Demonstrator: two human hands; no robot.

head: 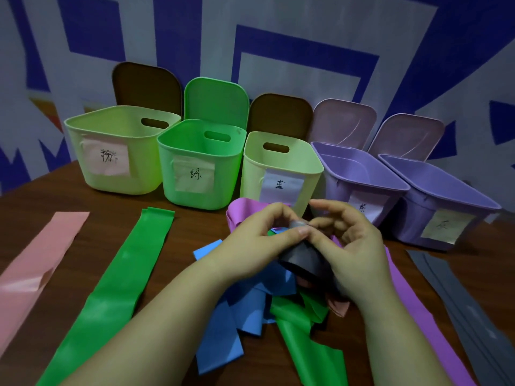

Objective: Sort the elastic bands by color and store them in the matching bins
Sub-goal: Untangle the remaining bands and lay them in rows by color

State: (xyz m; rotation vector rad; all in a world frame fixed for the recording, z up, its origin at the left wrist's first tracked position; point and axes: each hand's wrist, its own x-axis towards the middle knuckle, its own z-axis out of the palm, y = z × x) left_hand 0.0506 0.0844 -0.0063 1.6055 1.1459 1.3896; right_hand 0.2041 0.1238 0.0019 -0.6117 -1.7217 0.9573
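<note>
— Grey rubber first: from the head camera we see a dark grey band [302, 261] held up over the tabletop [117, 215], our left hand [257, 246] and right hand [352, 246] both on it. How do the fingers sit?

— Curled. The left fingers [281, 215] and thumb pinch the band's top end, and the right fingers [328, 210] pinch the same end from the other side, fingertips almost touching.

— And below the fingers?

— A loose heap: blue bands [231, 324], a green band [303, 330], a purple band [245, 210] running out beyond and to the right of our fingers.

— Further out?

— Left of the fingers, a long green band [117, 285] and a pink band [36, 268] lie flat, well apart from us. Right of them, grey bands [457, 302] lie flat. Beyond the fingers stand five labelled bins in a row: pale yellow-green bin [94, 151], green bin [178, 160], second pale bin [253, 174], purple bin [337, 185], second purple bin [418, 213].
</note>
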